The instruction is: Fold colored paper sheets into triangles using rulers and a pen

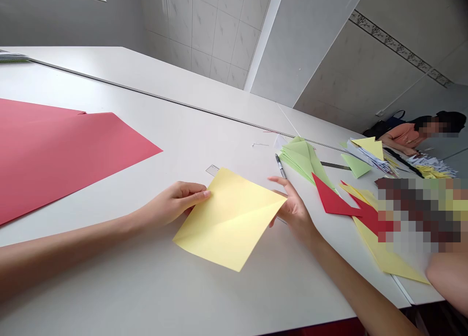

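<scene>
A square sheet of pale yellow paper [228, 219] lies opened out between the left hand [171, 204] and the right hand [294, 211], turned corner-on to them. A faint crease runs across it from its right corner, but no flap stands up, so it shows as creased and unfolded, unlike the folded pieces beyond the right hand. Its surface looks clean, with slightly soft edges.

The hands are apart. The left fingertips [206, 194] meet the sheet's upper left edge, and the right hand sits at its right corner, with the forefinger reaching past the paper. Neither hand clearly clamps the sheet, and I cannot tell how firm either hold is.

Just beyond the right fingers lies a black-and-silver pen [281, 166], and past it a fanned stack of folded pale green paper [300, 160]. Further out from the right hand are folded red paper triangles [331, 202] and a long folded yellow paper piece [387, 258], while a stack of white and green papers [365, 155] sits further off. A small clear plastic strip [212, 170] shows just above the left hand.

Out beyond the left hand spreads a large salmon-red paper sheet [54, 155] on the white surface [234, 297]. Far beyond the right hand, a seated person in a peach top [405, 133] leans over the surface
</scene>
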### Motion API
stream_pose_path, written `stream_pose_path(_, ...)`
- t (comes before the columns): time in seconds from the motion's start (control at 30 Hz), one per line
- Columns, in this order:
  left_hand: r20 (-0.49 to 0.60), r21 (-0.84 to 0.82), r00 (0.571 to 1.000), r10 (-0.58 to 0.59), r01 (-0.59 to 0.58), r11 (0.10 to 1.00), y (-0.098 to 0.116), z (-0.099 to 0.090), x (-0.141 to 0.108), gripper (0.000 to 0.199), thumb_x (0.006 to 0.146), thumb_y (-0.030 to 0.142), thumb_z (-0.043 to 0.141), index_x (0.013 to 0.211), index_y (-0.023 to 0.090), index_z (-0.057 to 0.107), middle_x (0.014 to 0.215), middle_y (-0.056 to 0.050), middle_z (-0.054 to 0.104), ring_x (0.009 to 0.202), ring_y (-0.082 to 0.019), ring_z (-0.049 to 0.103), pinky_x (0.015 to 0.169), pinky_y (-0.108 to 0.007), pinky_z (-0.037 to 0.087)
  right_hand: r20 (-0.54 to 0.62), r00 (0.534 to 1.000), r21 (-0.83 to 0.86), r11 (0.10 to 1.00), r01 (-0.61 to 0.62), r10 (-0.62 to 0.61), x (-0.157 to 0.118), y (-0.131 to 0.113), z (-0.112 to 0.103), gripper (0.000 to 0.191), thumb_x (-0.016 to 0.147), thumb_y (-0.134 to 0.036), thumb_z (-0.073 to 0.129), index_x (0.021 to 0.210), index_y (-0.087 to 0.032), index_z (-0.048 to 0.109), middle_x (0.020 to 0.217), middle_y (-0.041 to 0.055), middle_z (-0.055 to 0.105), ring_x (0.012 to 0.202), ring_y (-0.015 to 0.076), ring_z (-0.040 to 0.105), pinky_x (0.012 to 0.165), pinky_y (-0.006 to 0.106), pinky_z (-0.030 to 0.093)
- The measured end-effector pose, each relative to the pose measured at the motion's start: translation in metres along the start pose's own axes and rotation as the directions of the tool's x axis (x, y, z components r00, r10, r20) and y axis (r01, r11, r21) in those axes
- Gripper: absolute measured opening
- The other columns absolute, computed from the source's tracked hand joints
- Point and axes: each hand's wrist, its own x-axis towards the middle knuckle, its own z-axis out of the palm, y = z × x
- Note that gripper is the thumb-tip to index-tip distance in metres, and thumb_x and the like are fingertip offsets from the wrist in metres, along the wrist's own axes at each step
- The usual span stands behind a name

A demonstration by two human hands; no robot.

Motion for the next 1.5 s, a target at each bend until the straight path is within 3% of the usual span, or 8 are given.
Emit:
stream_pose_path(0.13, -0.013, 0.023, 1.0, -0.008, 0.009, 1.0, -0.001, 0.0, 0.0, 0.034, 0.084, 0.052, 0.058, 0.069, 0.021, 0.058, 0.07, -0.001, 0.057, 0.061, -0.017, 0.054, 0.053, -0.025, 0.035, 0.003, 0.997, -0.177, 0.981, 0.082, -0.082, -0.004, -0.006, 0.0, 0.053, 0.077, -0.038, 0.076, 0.124, -0.04, 0.052, 0.119, 0.0014, 0.059, 0.072, 0.0127, 0.064, 0.07, 0.032, 0.056)
stream_pose_path(0.2, -0.02, 0.037, 1.0, -0.005, 0.006, 0.999, -0.001, 0.0, 0.0, 0.035, 0.083, 0.051, 0.059, 0.068, 0.02, 0.056, 0.069, -0.001, 0.056, 0.06, -0.016, 0.053, 0.053, -0.025, 0.034, 0.012, 0.996, -0.228, 0.97, 0.083, -0.083, -0.004, -0.007, 0.0, 0.029, 0.078, -0.045, 0.073, 0.103, -0.031, 0.066, 0.106, 0.0026, 0.062, 0.072, 0.0147, 0.063, 0.067, 0.032, 0.056)
stream_pose_path(0.33, -0.041, 0.056, 0.999, 0.018, -0.016, 0.998, -0.002, 0.0, 0.002, 0.041, 0.081, 0.051, 0.061, 0.06, 0.019, 0.045, 0.059, 0.003, 0.04, 0.051, -0.011, 0.037, 0.048, -0.024, 0.025, -0.044, 0.998, -0.225, 0.974, 0.031, -0.042, 0.001, -0.003, 0.002, 0.027, 0.083, -0.048, 0.067, 0.079, -0.021, 0.067, 0.076, 0.0015, 0.06, 0.065, 0.015, 0.062, 0.058, 0.029, 0.053)
stream_pose_path(0.73, -0.006, -0.035, 0.999, -0.054, 0.054, 0.998, 0.005, 0.007, -0.008, 0.036, 0.086, 0.055, 0.054, 0.077, 0.021, 0.056, 0.07, -0.001, 0.055, 0.059, -0.017, 0.053, 0.052, -0.025, 0.039, -0.145, 0.988, -0.161, 0.984, -0.081, 0.057, 0.001, -0.003, 0.012, 0.038, 0.08, -0.046, 0.071, 0.105, -0.022, 0.055, 0.071, -0.0013, 0.065, 0.067, 0.0167, 0.066, 0.059, 0.029, 0.054)
stream_pose_path(0.87, 0.047, -0.089, 0.997, -0.061, 0.065, 0.994, 0.01, 0.006, -0.009, 0.053, 0.086, 0.071, 0.042, 0.102, 0.023, 0.058, 0.085, -0.007, 0.067, 0.077, -0.025, 0.066, 0.065, -0.031, 0.051, -0.17, 0.984, -0.174, 0.981, -0.087, 0.057, 0.002, 0.001, 0.01, 0.035, 0.08, -0.047, 0.072, 0.099, -0.02, 0.059, 0.072, 0.0004, 0.067, 0.066, 0.0162, 0.065, 0.059, 0.029, 0.055)
stream_pose_path(1.0, 0.035, -0.039, 0.998, -0.044, 0.046, 0.998, 0.016, 0.008, -0.011, 0.065, 0.077, 0.066, 0.06, 0.128, 0.027, 0.047, 0.095, -0.007, 0.07, 0.082, -0.027, 0.068, 0.079, -0.037, 0.053, -0.204, 0.978, -0.198, 0.977, -0.083, 0.042, 0.002, 0.003, 0.01, 0.036, 0.08, -0.049, 0.07, 0.098, -0.02, 0.059, 0.076, 0.0024, 0.07, 0.065, 0.0163, 0.065, 0.06, 0.03, 0.056)
stream_pose_path(1.13, -0.091, 0.086, 0.996, -0.021, 0.029, 0.996, 0.018, 0.014, -0.011, 0.065, 0.078, 0.053, 0.064, 0.133, 0.03, 0.04, 0.086, -0.003, 0.07, 0.068, -0.021, 0.067, 0.07, -0.034, 0.053, -0.207, 0.978, -0.199, 0.976, -0.083, 0.04, 0.001, 0.001, 0.011, 0.036, 0.08, -0.049, 0.07, 0.099, -0.021, 0.059, 0.077, 0.0023, 0.07, 0.066, 0.0166, 0.066, 0.061, 0.03, 0.056)
stream_pose_path(1.5, -0.113, 0.179, 0.993, 0.022, -0.002, 0.984, 0.01, 0.008, -0.004, 0.055, 0.079, 0.055, 0.061, 0.125, 0.029, 0.046, 0.071, 0.002, 0.058, 0.048, -0.011, 0.042, 0.044, -0.022, 0.034, -0.127, 0.985, -0.162, 0.977, -0.137, 0.117, 0.004, 0.005, 0.006, 0.04, 0.086, -0.059, 0.057, 0.087, -0.019, 0.061, 0.069, 0.0031, 0.069, 0.059, 0.0165, 0.067, 0.056, 0.029, 0.056)
